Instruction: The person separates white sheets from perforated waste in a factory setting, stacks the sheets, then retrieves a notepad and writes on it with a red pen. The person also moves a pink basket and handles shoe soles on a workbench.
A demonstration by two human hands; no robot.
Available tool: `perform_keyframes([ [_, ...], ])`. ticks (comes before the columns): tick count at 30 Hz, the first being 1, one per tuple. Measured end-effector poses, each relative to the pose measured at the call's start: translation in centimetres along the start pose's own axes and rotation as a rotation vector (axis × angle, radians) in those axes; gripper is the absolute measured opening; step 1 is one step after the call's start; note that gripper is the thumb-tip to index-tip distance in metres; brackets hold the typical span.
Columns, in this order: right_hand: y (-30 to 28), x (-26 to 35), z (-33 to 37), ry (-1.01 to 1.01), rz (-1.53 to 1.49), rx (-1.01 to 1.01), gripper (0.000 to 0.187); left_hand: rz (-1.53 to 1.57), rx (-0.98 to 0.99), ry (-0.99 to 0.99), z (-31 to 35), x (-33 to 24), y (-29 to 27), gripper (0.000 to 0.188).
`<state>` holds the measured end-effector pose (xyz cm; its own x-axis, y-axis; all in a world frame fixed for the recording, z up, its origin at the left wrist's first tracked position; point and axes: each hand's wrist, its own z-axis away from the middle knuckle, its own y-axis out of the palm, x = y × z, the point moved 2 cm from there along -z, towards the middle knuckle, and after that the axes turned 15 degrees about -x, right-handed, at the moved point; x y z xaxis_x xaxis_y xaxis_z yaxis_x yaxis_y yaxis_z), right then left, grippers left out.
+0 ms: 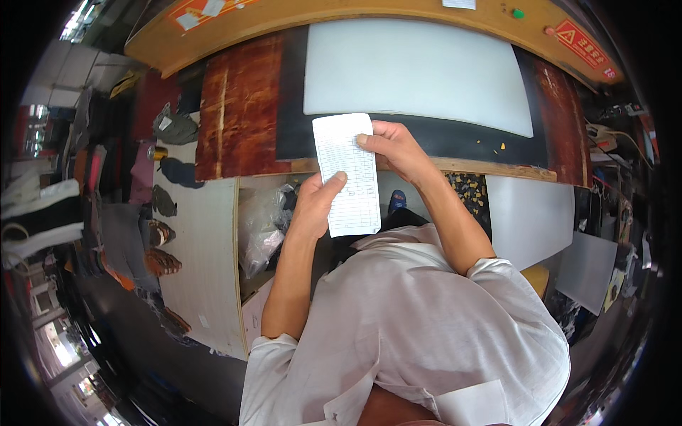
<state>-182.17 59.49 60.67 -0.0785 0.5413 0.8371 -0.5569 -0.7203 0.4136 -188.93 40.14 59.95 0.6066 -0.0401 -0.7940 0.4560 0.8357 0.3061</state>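
My left grip (312, 202) is clamped on the lower left edge of a ruled white paper (359, 167), thumb across its face; my right grip (398, 150) pinches its upper right edge. Holding it from opposite sides probably keeps it flat and its rows turned up toward me; whether it is one sheet or a thin pad, I can't tell.

Just beyond my grip lies the surface (241, 106), reddish brown, with a black mat (293, 106) and a pale sheet (415, 74) on it, perhaps laid there as a working base. Yellow scraps (503, 146) dot the mat, right of my grip. Farther out, a yellow beam (355, 14) spans the surface, carrying a green button (518, 13). Well left of my grip, brown pieces (163, 263) lie along a pale board (202, 284); nearer, below the surface, sits a clear plastic bag (263, 245).
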Motion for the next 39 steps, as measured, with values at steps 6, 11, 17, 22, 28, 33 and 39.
perform_keyframes([
  [6, -5.3, 2.6, -1.3, -0.062, 0.043, -0.064, 0.025, -0.033, 0.039, -0.009, -2.2, 0.5, 5.6, 0.033],
  [11, -9.7, 4.8, -1.6, -0.118, 0.106, -0.115, 0.027, -0.028, 0.067, -0.063, -4.1, 1.2, 9.9, 0.030],
  [17, -13.6, 6.2, -2.4, -0.090, 0.071, -0.198, 0.026, -0.038, 0.082, -0.109, -5.8, 1.6, 13.4, 0.031],
  [22, -14.7, 5.8, -3.7, -0.062, -0.107, -0.279, 0.025, -0.032, 0.081, -0.136, -7.5, 1.2, 13.8, 0.031],
  [28, -15.3, 3.8, -5.4, -0.033, -0.081, -0.423, 0.025, -0.062, 0.112, -0.175, -11.3, -0.8, 13.0, 0.032],
  [33, -15.5, -0.4, -4.3, -0.140, 0.507, -0.500, 0.025, -0.031, 0.179, -0.135, -14.5, -2.8, 12.6, 0.035],
  [39, -15.3, -4.7, -2.0, -0.333, 0.959, -0.553, 0.020, -0.026, 0.237, -0.131, -16.4, -4.8, 12.1, 0.035],
])
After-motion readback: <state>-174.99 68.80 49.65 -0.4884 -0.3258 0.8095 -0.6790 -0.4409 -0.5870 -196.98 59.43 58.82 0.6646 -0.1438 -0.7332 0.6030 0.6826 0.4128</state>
